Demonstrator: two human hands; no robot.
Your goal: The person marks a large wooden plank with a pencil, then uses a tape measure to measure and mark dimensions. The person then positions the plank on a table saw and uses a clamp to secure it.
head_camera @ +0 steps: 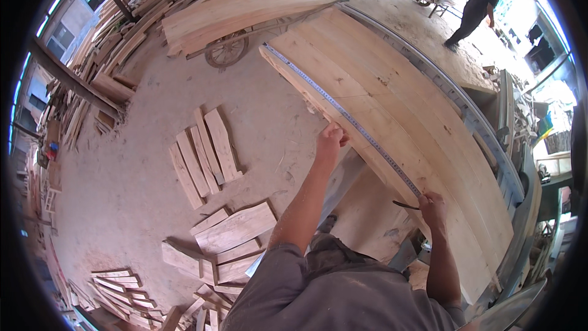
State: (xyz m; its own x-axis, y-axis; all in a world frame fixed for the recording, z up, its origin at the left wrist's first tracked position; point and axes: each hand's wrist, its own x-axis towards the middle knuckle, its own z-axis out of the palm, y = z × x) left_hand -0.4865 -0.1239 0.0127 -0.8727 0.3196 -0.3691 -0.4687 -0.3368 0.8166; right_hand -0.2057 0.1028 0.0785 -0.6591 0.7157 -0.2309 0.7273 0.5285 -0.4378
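Note:
A wide panel of light wooden planks stretches diagonally before me. Along its near edge lies an extended tape measure, running from the far corner back to my right hand. That hand grips the near end of the tape over the panel; the case, if there, is hidden by the fingers. A thin dark strip sticks out to the left of this hand. My left hand is curled at the panel's near edge, beside the tape. Whether its fingers hold anything is hidden.
A metal rail borders the panel's far side. Beyond stands a cart wheel under stacked planks. Loose boards and cut pieces lie on the floor to my left. A person is at the far right.

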